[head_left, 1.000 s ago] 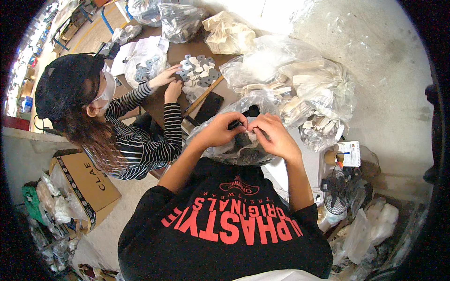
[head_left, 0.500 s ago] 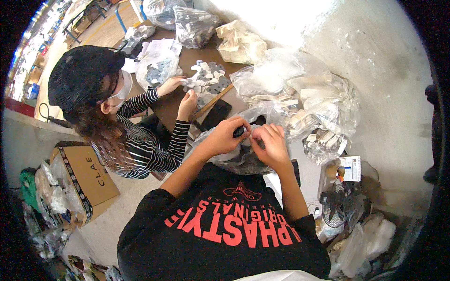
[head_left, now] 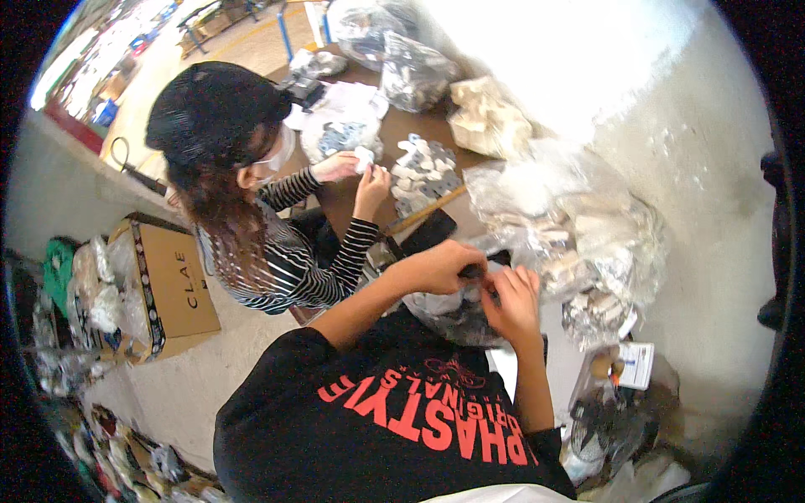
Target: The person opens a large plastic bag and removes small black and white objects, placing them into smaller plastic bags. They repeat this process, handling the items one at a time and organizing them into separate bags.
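My left hand (head_left: 444, 267) is closed round a small black piece (head_left: 473, 271), mostly hidden by the fingers. Right beside it, the fingers of my right hand (head_left: 513, 303) are bent in a pinch. Whatever they hold is too small or hidden to name. Both hands hover over a clear plastic bag (head_left: 453, 312) with dark and pale pieces inside, close in front of my black shirt. To the left, a co-worker in striped sleeves holds a small white piece (head_left: 363, 158) between both hands.
Grey and white flat pieces (head_left: 426, 172) lie heaped on the brown table (head_left: 340, 199), behind a wooden strip (head_left: 428, 208). Large clear bags of pale pieces (head_left: 579, 226) crowd the right. A black fan (head_left: 616, 423) stands lower right; a cardboard box (head_left: 180, 281) sits at left.
The whole view has swung, so the scene sits further right and lower. My hands stay close together. The co-worker's hands now hold a white piece, where a grey one showed before.
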`<state>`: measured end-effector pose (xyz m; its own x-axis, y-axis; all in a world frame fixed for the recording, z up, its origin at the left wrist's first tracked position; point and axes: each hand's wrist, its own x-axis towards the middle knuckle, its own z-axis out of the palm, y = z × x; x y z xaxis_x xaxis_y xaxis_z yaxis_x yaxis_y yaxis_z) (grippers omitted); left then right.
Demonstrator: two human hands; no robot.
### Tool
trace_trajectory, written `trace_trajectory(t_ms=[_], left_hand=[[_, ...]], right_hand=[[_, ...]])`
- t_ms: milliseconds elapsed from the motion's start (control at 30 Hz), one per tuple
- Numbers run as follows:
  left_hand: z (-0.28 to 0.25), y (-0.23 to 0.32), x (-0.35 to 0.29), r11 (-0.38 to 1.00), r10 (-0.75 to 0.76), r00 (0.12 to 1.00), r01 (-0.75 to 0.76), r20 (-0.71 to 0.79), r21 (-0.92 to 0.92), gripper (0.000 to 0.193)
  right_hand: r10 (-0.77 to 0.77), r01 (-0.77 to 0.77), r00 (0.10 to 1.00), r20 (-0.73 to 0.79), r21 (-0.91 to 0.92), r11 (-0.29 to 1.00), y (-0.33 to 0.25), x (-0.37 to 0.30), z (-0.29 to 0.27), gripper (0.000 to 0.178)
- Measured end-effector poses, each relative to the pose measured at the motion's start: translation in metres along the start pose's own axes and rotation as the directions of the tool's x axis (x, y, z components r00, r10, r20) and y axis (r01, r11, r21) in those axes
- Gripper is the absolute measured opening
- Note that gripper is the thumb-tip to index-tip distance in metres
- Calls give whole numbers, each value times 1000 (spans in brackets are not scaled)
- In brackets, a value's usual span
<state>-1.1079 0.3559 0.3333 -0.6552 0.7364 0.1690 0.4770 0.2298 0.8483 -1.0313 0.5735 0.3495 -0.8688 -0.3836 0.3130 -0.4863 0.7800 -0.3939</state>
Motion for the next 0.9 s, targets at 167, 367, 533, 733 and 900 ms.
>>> trace_trajectory(t_ms=[167,367,533,733,900], left_hand=[[-10,-10,13,997,-11,979,-5,204,81,21],[-6,-28,25,968,40,926,-129,375,214,27],[-4,-37,24,981,156,938,-184,310,63,29],[10,-40,13,976,-25,988,58,155,-208,24],[18,-30,6,957,-43,997,61,71,-284,25]], right_hand=[[-82,83,996,29,-33,996,-4,10,-9,21],[-120,121,991,65,-3,993,-5,17,-16,20],[-85,83,993,87,29,996,-4,21,-19,18],[14,-18,1000,27,150,989,-1,17,-7,18],[42,-39,999,-8,238,971,-5,19,-13,18]])
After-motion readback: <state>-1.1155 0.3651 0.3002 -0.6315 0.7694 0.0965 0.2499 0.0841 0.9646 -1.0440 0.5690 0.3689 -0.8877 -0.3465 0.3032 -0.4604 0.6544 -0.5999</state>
